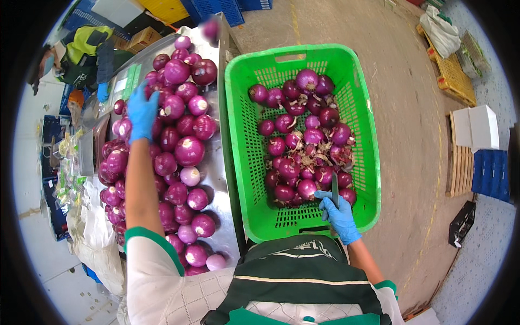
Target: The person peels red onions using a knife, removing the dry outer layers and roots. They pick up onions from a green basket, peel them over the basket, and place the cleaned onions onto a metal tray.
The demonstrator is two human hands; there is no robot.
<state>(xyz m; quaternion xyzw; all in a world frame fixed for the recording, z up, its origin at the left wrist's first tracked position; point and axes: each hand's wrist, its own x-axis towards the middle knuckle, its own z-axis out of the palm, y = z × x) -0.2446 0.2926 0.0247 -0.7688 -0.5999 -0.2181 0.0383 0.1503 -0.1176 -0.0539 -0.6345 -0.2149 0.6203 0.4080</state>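
Observation:
My left hand [142,111], in a blue glove, reaches over the pile of peeled red onions [189,151] on a steel table [222,195]. Its fingers are spread over the onions at the pile's upper left; whether it grips one is hidden. My right hand [337,213], also blue-gloved, holds a knife [335,189] with its blade pointing away from me, above the lower right part of a green plastic crate [237,162]. Inside the crate lie many red onions [313,136], some with dry roots and loose skins. One blurred onion [211,30] is at the table's far end.
Across the table at the upper left, a person in a high-visibility vest [83,44] has a blue-gloved hand [102,92] near a green and white box [128,81]. White sacks [91,239] lie left of the table. Pallets [459,83] and white boxes [476,126] stand at the right.

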